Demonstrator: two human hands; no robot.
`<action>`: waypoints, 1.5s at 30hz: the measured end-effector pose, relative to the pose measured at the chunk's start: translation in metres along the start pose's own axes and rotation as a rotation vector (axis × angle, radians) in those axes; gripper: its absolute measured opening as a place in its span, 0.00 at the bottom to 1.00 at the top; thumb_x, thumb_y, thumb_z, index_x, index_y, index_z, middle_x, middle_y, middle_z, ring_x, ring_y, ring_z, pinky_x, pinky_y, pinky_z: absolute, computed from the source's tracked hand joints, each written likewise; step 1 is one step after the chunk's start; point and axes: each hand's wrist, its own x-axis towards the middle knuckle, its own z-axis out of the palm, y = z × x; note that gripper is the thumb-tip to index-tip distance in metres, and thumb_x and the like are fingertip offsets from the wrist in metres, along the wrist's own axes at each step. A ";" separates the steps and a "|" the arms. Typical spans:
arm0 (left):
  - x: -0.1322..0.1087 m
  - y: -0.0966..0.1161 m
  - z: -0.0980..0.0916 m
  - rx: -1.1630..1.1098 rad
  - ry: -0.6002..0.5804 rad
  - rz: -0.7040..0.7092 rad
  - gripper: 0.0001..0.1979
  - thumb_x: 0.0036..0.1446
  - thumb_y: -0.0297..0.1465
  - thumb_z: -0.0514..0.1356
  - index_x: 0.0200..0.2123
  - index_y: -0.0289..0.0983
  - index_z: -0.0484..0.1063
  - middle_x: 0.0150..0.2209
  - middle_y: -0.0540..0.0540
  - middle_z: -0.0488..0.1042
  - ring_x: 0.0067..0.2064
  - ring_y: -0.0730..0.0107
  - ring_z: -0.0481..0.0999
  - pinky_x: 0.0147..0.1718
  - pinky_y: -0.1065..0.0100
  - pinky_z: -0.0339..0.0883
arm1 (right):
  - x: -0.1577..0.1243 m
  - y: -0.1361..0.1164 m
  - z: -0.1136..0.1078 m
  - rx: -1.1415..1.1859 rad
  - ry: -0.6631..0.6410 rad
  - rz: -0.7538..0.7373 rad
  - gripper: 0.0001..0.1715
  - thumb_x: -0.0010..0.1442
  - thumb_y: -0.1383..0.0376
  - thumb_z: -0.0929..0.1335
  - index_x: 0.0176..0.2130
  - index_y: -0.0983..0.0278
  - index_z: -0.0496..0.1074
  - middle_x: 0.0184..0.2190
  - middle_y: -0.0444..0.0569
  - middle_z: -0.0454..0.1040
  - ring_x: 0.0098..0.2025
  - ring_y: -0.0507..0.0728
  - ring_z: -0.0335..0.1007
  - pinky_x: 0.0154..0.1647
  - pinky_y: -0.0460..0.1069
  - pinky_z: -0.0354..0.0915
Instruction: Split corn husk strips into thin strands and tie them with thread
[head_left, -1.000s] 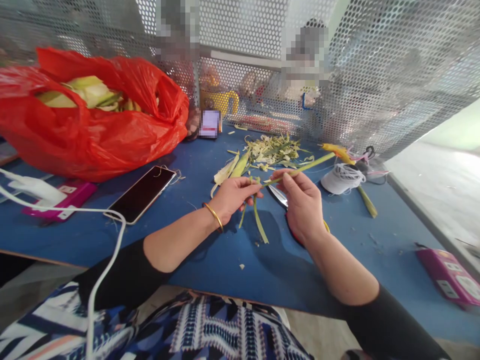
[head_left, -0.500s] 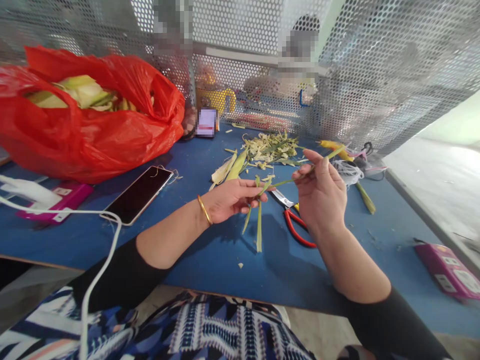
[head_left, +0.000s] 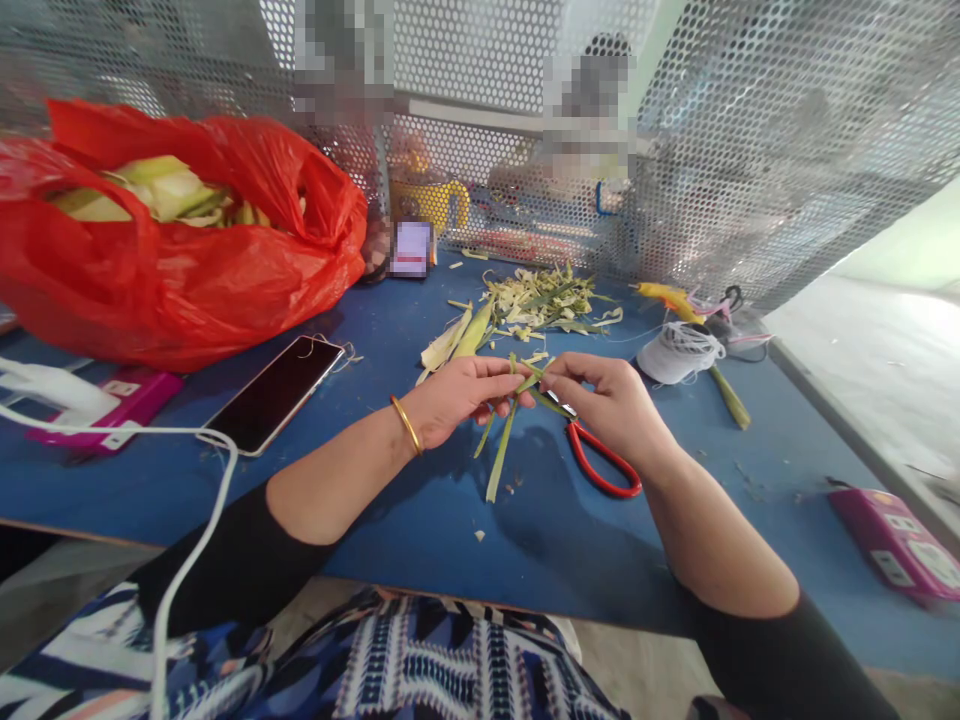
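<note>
Between thumb and fingers, my left hand (head_left: 480, 392) pinches a few crossed green husk strips (head_left: 501, 455), whose ends hang down over the table. My right hand (head_left: 600, 395) has its thumb and forefinger closed on the same strips, just right of the left fingertips. Under the right hand lie red-handled scissors (head_left: 604, 470), their blades partly hidden by the hand and a strip. Behind the left hand rest larger pale green husk pieces (head_left: 472, 332). Farther back is a heap of trimmed husk scraps (head_left: 544, 298).
A red plastic bag (head_left: 247, 265) full of husks stands at the left. Near it lie a phone (head_left: 277, 395) and a magenta power strip (head_left: 124, 400) with a white cable. White string (head_left: 679, 352) sits at the right, another magenta power strip (head_left: 896, 540) nearer me. Perforated metal panels (head_left: 480, 60) close the back.
My right hand has come left and down to the left fingertips, from holding a strip drawn out to the right. The hanging strip ends have swung slightly left.
</note>
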 end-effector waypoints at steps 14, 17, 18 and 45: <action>-0.002 0.002 0.004 0.133 0.051 0.017 0.08 0.59 0.30 0.63 0.37 0.34 0.82 0.27 0.49 0.75 0.24 0.80 0.63 0.21 0.74 0.49 | 0.002 -0.003 0.001 0.024 -0.078 0.041 0.16 0.55 0.55 0.65 0.23 0.62 0.70 0.21 0.42 0.66 0.28 0.52 0.57 0.33 0.50 0.54; -0.001 0.000 0.004 0.181 0.059 0.015 0.07 0.59 0.32 0.64 0.35 0.35 0.81 0.27 0.50 0.75 0.24 0.80 0.63 0.21 0.74 0.49 | 0.001 -0.004 0.002 -0.010 -0.078 0.052 0.15 0.54 0.56 0.65 0.23 0.62 0.70 0.21 0.42 0.66 0.28 0.52 0.58 0.33 0.50 0.54; -0.001 0.000 0.004 0.194 0.064 0.014 0.07 0.59 0.32 0.64 0.34 0.35 0.80 0.27 0.50 0.75 0.24 0.80 0.63 0.21 0.74 0.49 | 0.001 -0.004 0.002 -0.014 -0.076 0.054 0.14 0.54 0.56 0.65 0.23 0.62 0.70 0.21 0.42 0.66 0.28 0.53 0.58 0.34 0.50 0.54; -0.003 -0.004 0.012 0.448 -0.019 0.034 0.12 0.57 0.31 0.64 0.22 0.35 0.77 0.23 0.49 0.75 0.23 0.77 0.64 0.24 0.72 0.57 | 0.000 0.003 0.018 -0.021 -0.042 -0.086 0.13 0.62 0.59 0.68 0.29 0.61 0.76 0.25 0.45 0.75 0.29 0.53 0.66 0.34 0.49 0.59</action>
